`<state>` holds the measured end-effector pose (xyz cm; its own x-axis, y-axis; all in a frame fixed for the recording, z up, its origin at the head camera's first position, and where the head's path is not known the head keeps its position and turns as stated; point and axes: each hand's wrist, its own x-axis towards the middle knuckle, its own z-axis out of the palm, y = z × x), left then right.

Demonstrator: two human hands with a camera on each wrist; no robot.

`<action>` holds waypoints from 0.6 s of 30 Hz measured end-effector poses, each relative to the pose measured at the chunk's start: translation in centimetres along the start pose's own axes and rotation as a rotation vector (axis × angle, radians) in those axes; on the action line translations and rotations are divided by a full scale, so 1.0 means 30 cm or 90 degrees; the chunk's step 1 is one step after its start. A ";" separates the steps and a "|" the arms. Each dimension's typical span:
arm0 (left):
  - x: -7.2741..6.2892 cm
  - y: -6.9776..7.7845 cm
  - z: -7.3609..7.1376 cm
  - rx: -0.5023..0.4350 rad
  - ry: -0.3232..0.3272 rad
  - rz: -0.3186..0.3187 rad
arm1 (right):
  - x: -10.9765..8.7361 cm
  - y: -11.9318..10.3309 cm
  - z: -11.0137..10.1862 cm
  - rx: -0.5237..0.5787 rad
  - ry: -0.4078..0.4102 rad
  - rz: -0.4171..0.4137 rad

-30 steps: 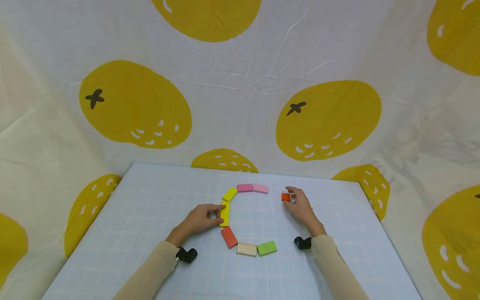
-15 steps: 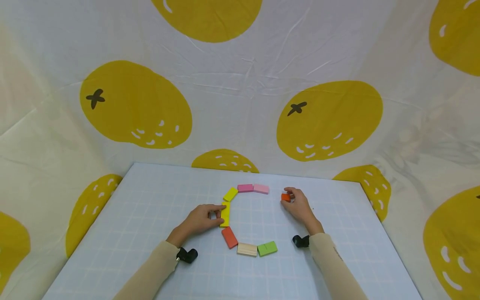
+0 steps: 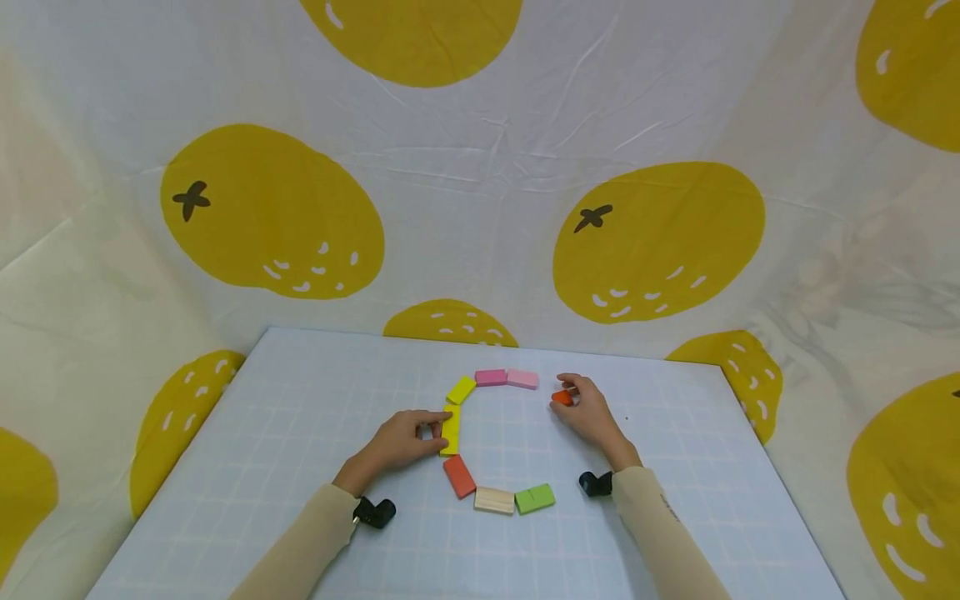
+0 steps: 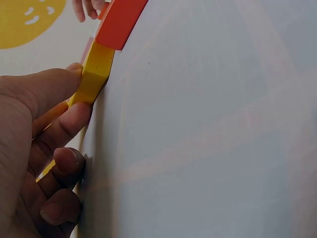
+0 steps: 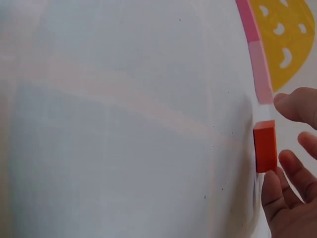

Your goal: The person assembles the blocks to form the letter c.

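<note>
In the head view, my left hand [image 3: 401,437] holds a yellow block [image 3: 450,433] between thumb and finger at its two ends. The left wrist view shows this yellow block [image 4: 96,72] end to end with a red block [image 4: 124,22]. On the right, my right hand [image 3: 590,412] is around a small orange block [image 3: 562,397]. In the right wrist view, fingertips touch the near end of the orange block [image 5: 266,147], while another finger [image 5: 297,105] stands apart from it, by the end of the light pink block [image 5: 261,72].
Blocks form a curve open to the right: light pink [image 3: 522,379], dark pink [image 3: 491,377], another yellow block [image 3: 461,389], the held yellow one, red, natural wood [image 3: 494,500] and green [image 3: 535,498]. A fruit-print cloth [image 3: 465,208] hangs behind the table [image 3: 315,367].
My right hand has moved left with the orange block, nearer the light pink one, and its fingers have spread from the block. My left hand has stayed on the yellow block.
</note>
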<state>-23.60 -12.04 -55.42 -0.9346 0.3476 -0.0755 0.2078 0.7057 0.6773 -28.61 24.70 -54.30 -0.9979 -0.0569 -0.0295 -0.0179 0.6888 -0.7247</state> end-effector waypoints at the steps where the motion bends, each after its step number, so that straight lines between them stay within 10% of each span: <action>1: 0.000 -0.001 0.000 0.001 0.000 0.000 | -0.001 -0.002 -0.001 -0.001 0.006 0.002; 18: -0.003 0.002 0.006 0.001 0.009 0.008 | -0.016 0.003 0.000 -0.032 0.054 0.027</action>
<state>-23.44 -11.93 -55.52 -0.9357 0.3481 -0.0570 0.2199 0.7020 0.6774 -28.13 24.78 -54.34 -0.9995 0.0328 0.0003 0.0236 0.7246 -0.6887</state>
